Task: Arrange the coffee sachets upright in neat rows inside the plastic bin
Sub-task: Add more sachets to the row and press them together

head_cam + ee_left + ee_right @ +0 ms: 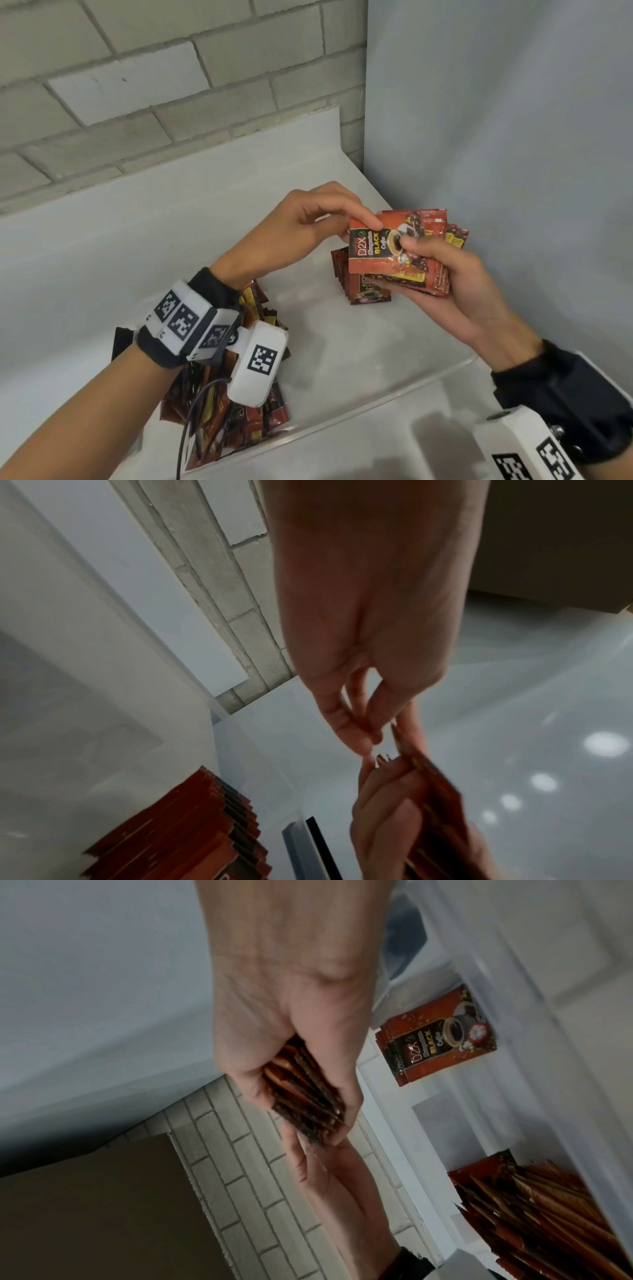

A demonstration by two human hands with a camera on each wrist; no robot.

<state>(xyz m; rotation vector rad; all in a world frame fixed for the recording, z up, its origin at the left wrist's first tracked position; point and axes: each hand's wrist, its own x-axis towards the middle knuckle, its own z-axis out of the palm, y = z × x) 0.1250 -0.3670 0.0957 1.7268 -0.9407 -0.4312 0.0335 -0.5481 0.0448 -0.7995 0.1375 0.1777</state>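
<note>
Coffee sachets are in three spots here, all in or over the clear plastic bin [394,387], which sits on a white surface in the corner between a grey brick wall [137,85] and a plain pale wall [513,120]. Biggest lot is the loose jumbled pile [236,421] at the bin's near left side, partly hidden under the left wrist. Next is the short upright row [359,291] standing at the far right of the bin, fronts facing the camera, red packs with a black "D2X BLACK Coffee" label. Then there's the fanned bundle [404,260] held above that row.

Right hand [455,291] grips the bundle, fingers curled underneath and thumb pressed on the front pack, right over the coffee cup print. Left hand [308,222] pinches the top left corner of that front pack between thumb and forefinger, other fingers curled in. The right wrist view shows the bundle edge-on in the palm.
</note>
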